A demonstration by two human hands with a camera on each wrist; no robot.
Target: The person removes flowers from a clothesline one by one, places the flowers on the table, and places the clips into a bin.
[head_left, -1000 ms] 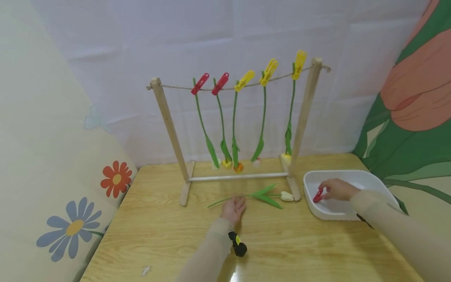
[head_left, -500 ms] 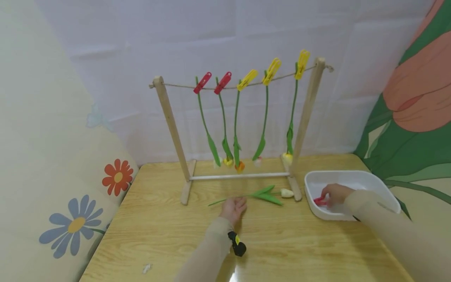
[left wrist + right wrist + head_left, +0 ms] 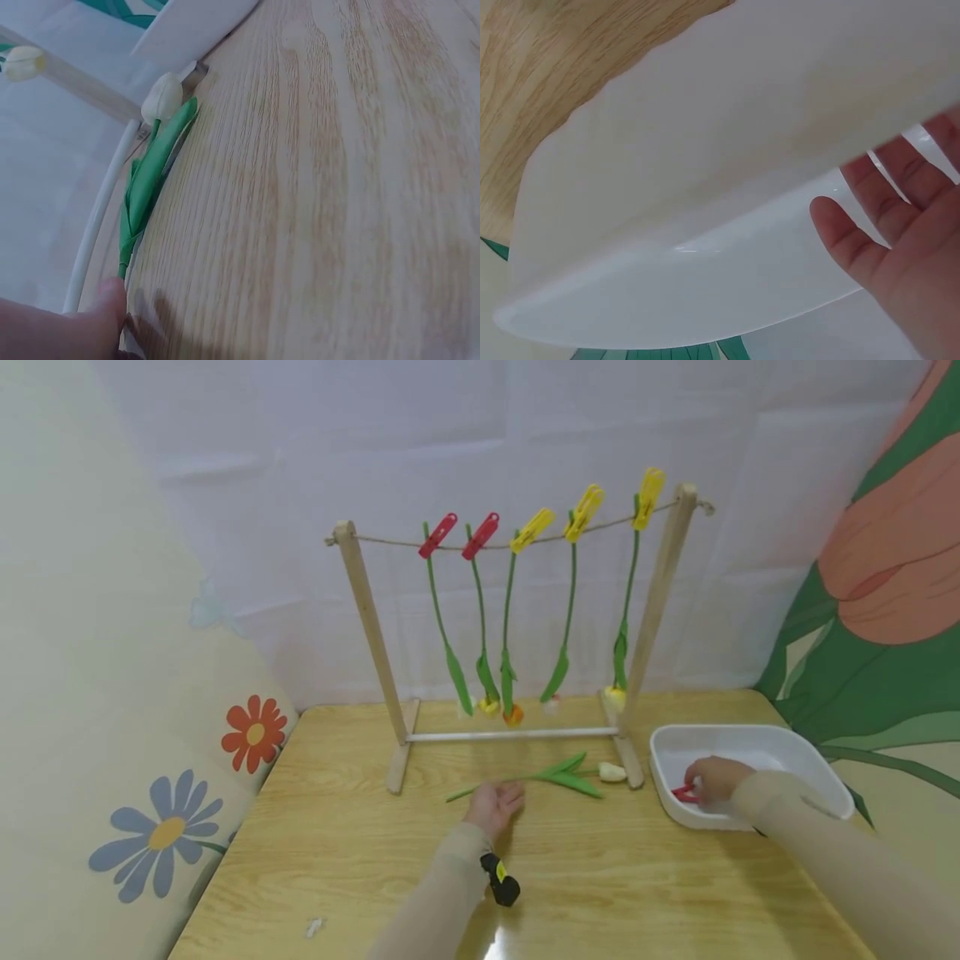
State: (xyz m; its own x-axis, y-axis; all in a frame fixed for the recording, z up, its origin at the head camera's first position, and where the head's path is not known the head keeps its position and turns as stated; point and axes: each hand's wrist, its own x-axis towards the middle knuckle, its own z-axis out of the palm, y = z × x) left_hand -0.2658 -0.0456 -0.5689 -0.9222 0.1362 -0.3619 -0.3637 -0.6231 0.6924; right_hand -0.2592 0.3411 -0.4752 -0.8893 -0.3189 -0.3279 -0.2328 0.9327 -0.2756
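Tulip [image 3: 557, 771], white-headed, lies along the table [image 3: 562, 877] in front of the wooden rack [image 3: 371, 627], its bloom just beside the rack's right foot. My left hand [image 3: 495, 806] pinches the stem below the leaves, probably to steady it while my attention is on the tub. My right hand [image 3: 718, 777] reaches inside the white tub [image 3: 667, 150] and grasps a red clip [image 3: 682, 792] at the fingertips; from the right wrist the clip is out of sight and the fingers that show are loosely spread. On the string [image 3: 397, 542], five flowers [image 3: 506, 668] hang head down, nipped near the stem ends by two red pegs [image 3: 480, 535] and three yellow pegs [image 3: 585, 514], spaced, I'd judge, so each has its own stretch. That clip is all I can make out in the tub; whether more lie under my hand, I cannot tell.
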